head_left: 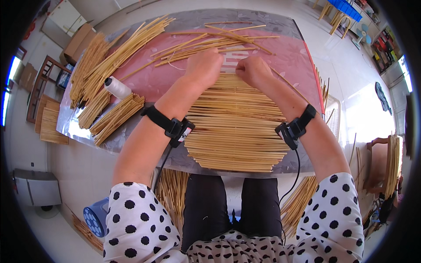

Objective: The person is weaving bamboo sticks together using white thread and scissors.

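Note:
A mat of parallel straw-coloured reeds (234, 131) lies before me on the table, bound with fine thread. At its far edge, my left hand (204, 65) has its fingers curled closed; whatever is in them is hidden. A little to the right, my right hand (253, 71) is pinched at the same edge, its fingertips too hidden to show what they hold. Between and beyond my hands is a pale striped piece (233, 60). Loose reeds (219, 42) lie beyond, with a thin white thread among them. Both my wrists wear black straps with small devices and cables.
The table (289, 61) also holds reed bundles (116, 118) and a white thread spool (117, 87) at the left. More reeds (171, 193) stand below its near edge. A blue stool (96, 219), a white basket (333, 116) and a wooden chair (377, 162) are around it.

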The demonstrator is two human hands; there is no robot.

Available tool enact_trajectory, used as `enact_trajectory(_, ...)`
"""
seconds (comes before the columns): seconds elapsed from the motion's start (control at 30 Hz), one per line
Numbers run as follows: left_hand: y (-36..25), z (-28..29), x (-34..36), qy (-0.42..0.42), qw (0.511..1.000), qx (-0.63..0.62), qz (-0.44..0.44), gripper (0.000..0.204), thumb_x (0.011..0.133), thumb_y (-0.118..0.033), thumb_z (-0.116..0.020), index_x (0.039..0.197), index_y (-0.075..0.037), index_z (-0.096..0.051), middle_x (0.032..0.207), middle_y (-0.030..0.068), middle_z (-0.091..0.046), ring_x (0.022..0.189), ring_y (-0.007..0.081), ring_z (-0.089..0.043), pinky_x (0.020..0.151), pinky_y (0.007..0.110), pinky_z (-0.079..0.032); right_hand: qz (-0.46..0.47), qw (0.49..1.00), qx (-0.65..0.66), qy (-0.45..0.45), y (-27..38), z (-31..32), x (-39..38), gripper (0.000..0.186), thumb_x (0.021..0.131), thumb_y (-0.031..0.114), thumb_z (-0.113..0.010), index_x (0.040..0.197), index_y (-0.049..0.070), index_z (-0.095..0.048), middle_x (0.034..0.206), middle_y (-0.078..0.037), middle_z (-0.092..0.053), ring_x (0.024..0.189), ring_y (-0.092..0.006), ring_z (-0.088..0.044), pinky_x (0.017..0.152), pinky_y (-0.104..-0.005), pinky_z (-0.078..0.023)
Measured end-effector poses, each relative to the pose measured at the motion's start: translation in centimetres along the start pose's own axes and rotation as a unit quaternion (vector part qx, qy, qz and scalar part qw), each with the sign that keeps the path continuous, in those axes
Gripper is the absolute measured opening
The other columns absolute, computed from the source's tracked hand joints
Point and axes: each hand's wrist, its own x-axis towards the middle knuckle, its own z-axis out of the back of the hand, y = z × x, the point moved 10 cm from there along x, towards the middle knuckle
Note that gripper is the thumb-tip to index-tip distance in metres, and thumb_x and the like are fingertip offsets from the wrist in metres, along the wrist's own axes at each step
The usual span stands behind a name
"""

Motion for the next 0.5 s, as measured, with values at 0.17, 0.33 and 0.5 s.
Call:
enact_trajectory(0.17,-1.4,-2.1,1.0,0.058,0.995,-0.083,-0.021,0.017,0.076,-0.008,-0.068,0.093,-0.008,-0.071,0.098,0.0118,-0.064,0.092,0.0324,-0.064,0.078,0.044,-0.051,-0.015,1.000,-0.003,0.000,-0.3,-0.1,0.0,0.016,0.081,0.023,-0.063,0.091,0.016,-0.075,0.091,-0.011,-0.071,0.088,-0.0304,-0.067,0.078,-0.0424,-0.055)
enact_trajectory(0.33,-0.6,-4.4,1.6,0.103,0.994,-0.043,0.012,0.018,0.075,-0.008,-0.069,0.092,-0.009,-0.072,0.101,0.0134,-0.065,0.093,0.0327,-0.064,0.079,0.044,-0.051,-0.004,1.000,-0.018,0.005,0.0,-0.2,0.1,0.016,0.082,0.023,-0.064,0.091,0.018,-0.075,0.091,-0.010,-0.071,0.089,-0.0297,-0.067,0.079,-0.0422,-0.055)
enact_trajectory(0.5,-0.6,-3.8,1.8,0.064,0.996,-0.059,0.008,0.007,0.077,-0.009,-0.067,0.082,-0.007,-0.070,0.092,0.0154,-0.067,0.089,0.0334,-0.065,0.075,0.045,-0.051,0.000,1.000,-0.011,0.001,-0.2,-0.1,0.0,0.015,0.082,0.024,-0.064,0.091,0.017,-0.074,0.091,-0.010,-0.071,0.089,-0.0295,-0.067,0.079,-0.0424,-0.054)
